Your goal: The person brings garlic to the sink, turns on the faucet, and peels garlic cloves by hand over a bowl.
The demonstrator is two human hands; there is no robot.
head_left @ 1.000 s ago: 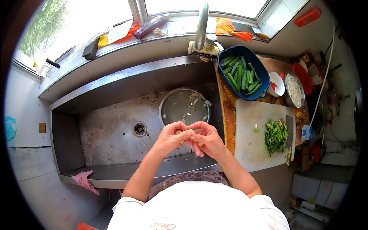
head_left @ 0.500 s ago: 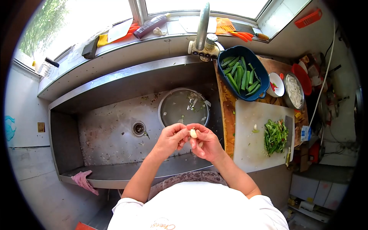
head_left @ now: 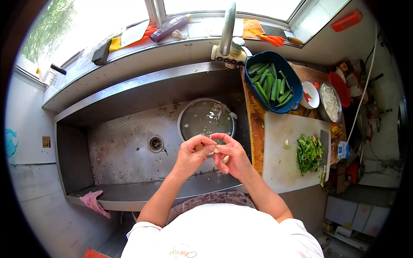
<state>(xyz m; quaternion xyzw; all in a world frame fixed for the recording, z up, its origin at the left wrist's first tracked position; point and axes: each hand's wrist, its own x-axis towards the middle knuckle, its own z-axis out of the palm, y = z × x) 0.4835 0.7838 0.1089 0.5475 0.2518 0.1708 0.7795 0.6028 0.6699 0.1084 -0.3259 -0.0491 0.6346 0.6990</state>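
Observation:
Above the front edge of the sink, my left hand [head_left: 192, 155] and my right hand [head_left: 236, 158] meet with their fingertips pinched on a small garlic clove [head_left: 216, 150], mostly covered by the fingers. A second garlic clove [head_left: 226, 159] is tucked against the curled lower fingers of my right hand. Just beyond the hands, a round metal basin [head_left: 180, 118] of water with floating scraps stands in the sink [head_left: 120, 146]. On the white cutting board [head_left: 279, 172] to the right lie a loose garlic clove [head_left: 287, 142] and a pile of sliced green peppers [head_left: 309, 154].
A blue basin [head_left: 297, 88] of cut green vegetable pieces stands behind the board, near the faucet [head_left: 228, 34]. Beside it are a white bowl [head_left: 315, 100] with red pieces and a metal bowl [head_left: 337, 116] of pale strips. A pink cloth [head_left: 94, 202] hangs over the sink's front edge.
My fingertips have closed further over the pinched clove, which shows less now. The clove in my right palm has come more into sight. My arms have barely moved.

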